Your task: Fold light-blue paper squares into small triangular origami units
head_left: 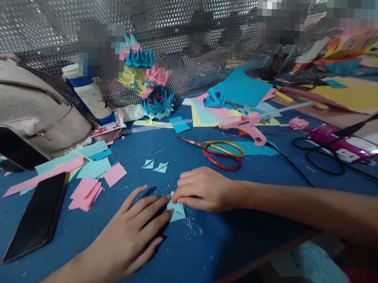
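Near the front edge of the surface (231, 247), the left hand (135, 229) spreads its grip, touching light-blue paper (178, 214); the right hand (207, 189) curls over it, whether pinching is unclear

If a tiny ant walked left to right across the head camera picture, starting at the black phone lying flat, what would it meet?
Black phone → pile of pink paper pieces → left hand → light blue paper → right hand → pink paper rose → purple box.
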Demonstrator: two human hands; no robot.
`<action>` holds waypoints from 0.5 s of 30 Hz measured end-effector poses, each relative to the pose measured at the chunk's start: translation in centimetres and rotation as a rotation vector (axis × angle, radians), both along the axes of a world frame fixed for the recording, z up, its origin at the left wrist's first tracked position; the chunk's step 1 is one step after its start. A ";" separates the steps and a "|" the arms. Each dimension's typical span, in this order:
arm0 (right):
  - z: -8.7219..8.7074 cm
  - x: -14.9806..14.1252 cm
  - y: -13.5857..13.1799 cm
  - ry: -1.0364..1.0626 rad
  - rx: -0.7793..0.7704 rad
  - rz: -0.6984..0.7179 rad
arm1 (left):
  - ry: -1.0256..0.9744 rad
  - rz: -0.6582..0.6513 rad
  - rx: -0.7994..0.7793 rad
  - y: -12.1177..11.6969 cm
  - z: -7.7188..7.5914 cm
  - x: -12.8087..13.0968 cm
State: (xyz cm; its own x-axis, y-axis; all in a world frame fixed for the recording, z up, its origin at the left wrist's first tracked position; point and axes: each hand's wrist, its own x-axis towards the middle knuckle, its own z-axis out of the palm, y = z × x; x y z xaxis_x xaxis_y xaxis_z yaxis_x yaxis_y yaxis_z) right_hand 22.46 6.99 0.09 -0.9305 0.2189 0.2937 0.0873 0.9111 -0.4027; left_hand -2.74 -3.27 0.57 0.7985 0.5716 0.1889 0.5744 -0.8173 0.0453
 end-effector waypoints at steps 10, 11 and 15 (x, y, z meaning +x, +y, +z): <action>-0.1 -0.9 -0.4 -0.143 -0.053 -0.091 | -0.215 0.140 -0.269 0.8 -0.1 1.6; -0.2 -1.0 -0.4 -0.143 -0.045 -0.082 | -0.242 0.141 -0.278 1.1 -0.1 1.8; 0.0 -1.0 -0.4 -0.147 -0.027 -0.064 | -0.257 0.142 -0.267 1.8 0.1 2.1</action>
